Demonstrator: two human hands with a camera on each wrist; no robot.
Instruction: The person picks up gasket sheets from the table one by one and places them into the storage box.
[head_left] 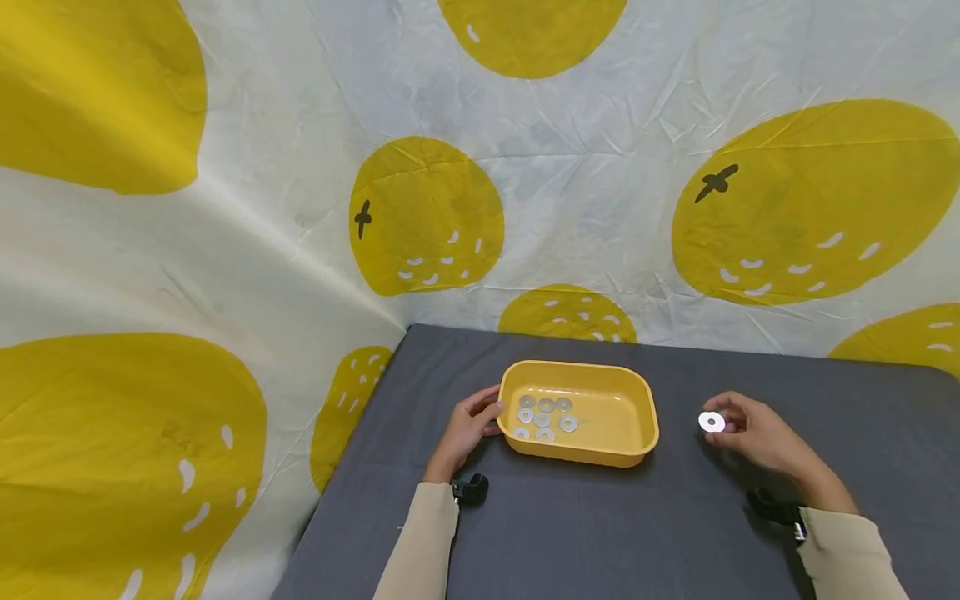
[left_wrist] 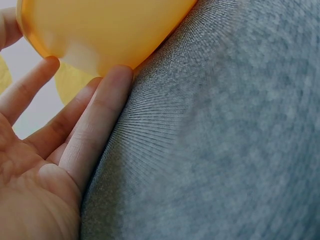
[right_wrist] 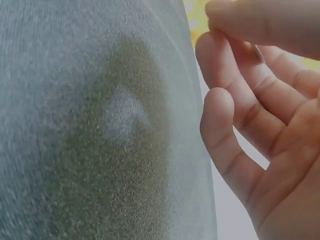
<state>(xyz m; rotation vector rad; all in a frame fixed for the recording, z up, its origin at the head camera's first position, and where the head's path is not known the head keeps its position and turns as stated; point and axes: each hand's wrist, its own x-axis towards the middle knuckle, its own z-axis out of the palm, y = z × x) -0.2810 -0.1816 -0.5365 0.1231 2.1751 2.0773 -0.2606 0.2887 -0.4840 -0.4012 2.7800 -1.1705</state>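
A yellow plastic tray (head_left: pixel 615 417) sits on the dark grey cloth, with several flat metal washers (head_left: pixel 567 423) lying in its left half. At the tray's left end, my left hand (head_left: pixel 467 429) holds the rim, its thumb over the edge. In the left wrist view, the other fingers (left_wrist: pixel 95 120) lie along the tray's outer wall (left_wrist: pixel 110 35). Right of the tray, my right hand (head_left: pixel 761 433) pinches a bright washer (head_left: pixel 712 422) above the cloth. A thin metal edge (right_wrist: pixel 259 54) shows among the fingers (right_wrist: pixel 220 115) in the right wrist view; the rest is hidden.
Dark grey cloth (head_left: pixel 570 533) covers the table. White fabric with yellow fruit prints (head_left: pixel 427 217) hangs behind and along the left side. The right hand's shadow falls on the cloth below it. A black strap device (head_left: pixel 470 490) sits at the left wrist.
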